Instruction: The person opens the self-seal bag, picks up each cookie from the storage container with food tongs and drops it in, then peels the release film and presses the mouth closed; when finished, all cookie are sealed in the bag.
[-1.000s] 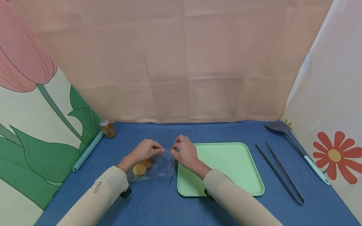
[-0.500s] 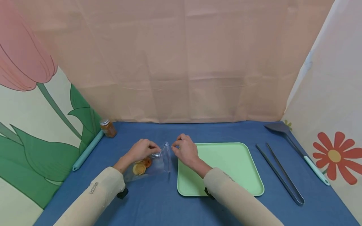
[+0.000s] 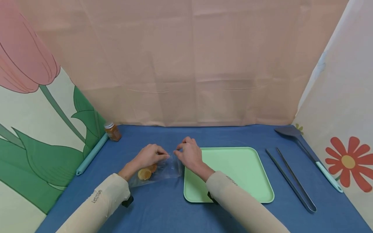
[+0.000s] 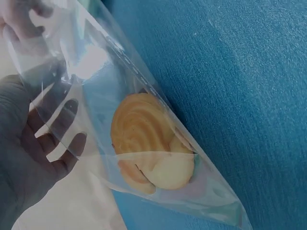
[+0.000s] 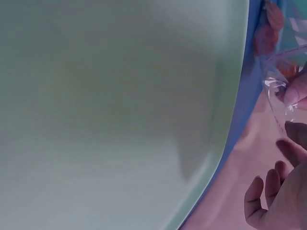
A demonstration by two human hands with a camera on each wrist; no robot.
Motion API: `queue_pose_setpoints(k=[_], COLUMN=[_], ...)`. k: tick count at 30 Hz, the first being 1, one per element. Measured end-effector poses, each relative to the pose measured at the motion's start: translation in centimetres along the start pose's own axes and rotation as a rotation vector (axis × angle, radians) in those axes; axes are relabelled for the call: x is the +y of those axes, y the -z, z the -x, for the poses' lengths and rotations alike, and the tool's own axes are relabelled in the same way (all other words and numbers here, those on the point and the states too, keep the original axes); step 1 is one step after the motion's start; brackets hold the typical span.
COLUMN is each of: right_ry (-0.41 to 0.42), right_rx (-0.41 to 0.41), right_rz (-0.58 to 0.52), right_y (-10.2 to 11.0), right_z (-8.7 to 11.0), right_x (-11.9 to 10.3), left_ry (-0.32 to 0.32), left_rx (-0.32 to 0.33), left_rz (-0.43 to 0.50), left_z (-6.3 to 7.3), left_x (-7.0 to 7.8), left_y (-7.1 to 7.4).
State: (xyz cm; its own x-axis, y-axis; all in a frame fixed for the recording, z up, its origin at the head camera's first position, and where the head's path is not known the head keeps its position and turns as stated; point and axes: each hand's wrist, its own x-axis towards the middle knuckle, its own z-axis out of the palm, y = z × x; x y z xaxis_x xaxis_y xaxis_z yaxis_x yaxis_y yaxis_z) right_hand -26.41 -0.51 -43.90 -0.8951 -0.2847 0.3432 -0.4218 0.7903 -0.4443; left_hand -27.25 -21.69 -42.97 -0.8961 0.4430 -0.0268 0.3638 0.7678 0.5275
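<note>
Clear plastic bag (image 3: pixel 168 172) is holding cookies (image 3: pixel 144 174), left hand (image 3: pixel 148 156) pinching it. Right hand (image 3: pixel 190 155) is sitting at two o'clock, grip indeterminable.

Two forearms (image 3: pixel 244 199) in long cream-coloured fabric sleeves (image 3: pixel 90 205) reach forward, slanting inward from both sides. The bare left hand (image 3: pixel 148 156), its back turned up, holds thumb and fingertips together in a pinch. Just beside it, the bare right hand (image 3: pixel 190 155) has thumb and forefinger tips close together, other fingers bent.
</note>
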Motion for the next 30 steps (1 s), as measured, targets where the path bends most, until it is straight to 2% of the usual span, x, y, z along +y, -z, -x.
queue_pose_setpoints(k=[17, 30], right_ry=[0.155, 0.182], right_rx=[-0.015, -0.046], right_rz=[-0.046, -0.051], right_y=[0.22, 0.47], right_z=[0.27, 0.54], right_x=[0.57, 0.85], left_ry=[-0.004, 0.01], left_rx=[0.002, -0.014], left_rz=[-0.032, -0.026], left_z=[-0.23, -0.22], left_x=[0.14, 0.14], left_y=[0.29, 0.36])
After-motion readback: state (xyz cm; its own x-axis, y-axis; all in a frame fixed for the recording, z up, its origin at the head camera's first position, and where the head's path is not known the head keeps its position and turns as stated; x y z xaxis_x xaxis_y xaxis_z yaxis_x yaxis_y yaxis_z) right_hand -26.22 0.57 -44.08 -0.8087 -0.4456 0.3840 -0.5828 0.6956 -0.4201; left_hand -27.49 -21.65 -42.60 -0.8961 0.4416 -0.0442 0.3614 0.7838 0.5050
